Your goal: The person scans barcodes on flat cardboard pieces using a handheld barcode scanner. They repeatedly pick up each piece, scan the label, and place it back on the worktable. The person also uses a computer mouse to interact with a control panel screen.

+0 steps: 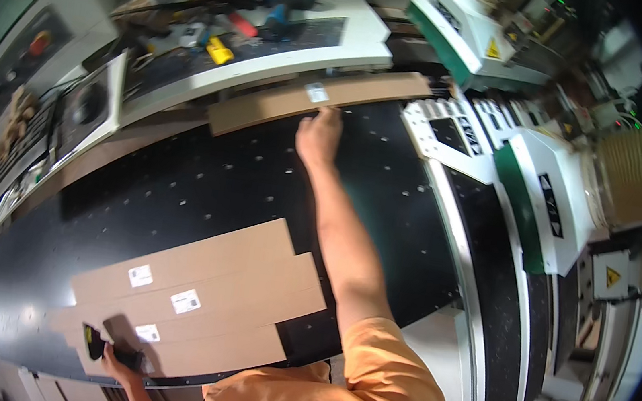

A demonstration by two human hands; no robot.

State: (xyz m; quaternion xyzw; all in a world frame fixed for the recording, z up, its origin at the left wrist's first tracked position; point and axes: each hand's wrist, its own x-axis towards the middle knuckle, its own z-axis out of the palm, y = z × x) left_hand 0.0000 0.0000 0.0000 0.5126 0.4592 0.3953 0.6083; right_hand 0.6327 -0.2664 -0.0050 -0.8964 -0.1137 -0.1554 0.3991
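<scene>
My left hand (pixel 119 369) is closed around a black handheld scanner with a yellow-green part (pixel 92 342), held low over the near left end of several brown boards. Three of these brown boards (pixel 244 288) lie side by side with staggered ends, each with a white label (pixel 184 300). Stretched far forward, my right hand (pixel 319 137) has its fingers curled at the near edge of another long, narrow brown board (pixel 380 89). That board carries a white label (pixel 316 93) just beyond my fingertips. My right fingertips are partly hidden and slightly blurred.
The boards rest on a black worktable (pixel 234 181) dotted with small light spots. Behind it is a white-edged bench with tools, including a yellow tool (pixel 219 51). White and green machine heads (pixel 552 202) and pale rails stand at the right. A control panel (pixel 37 45) is at the far left.
</scene>
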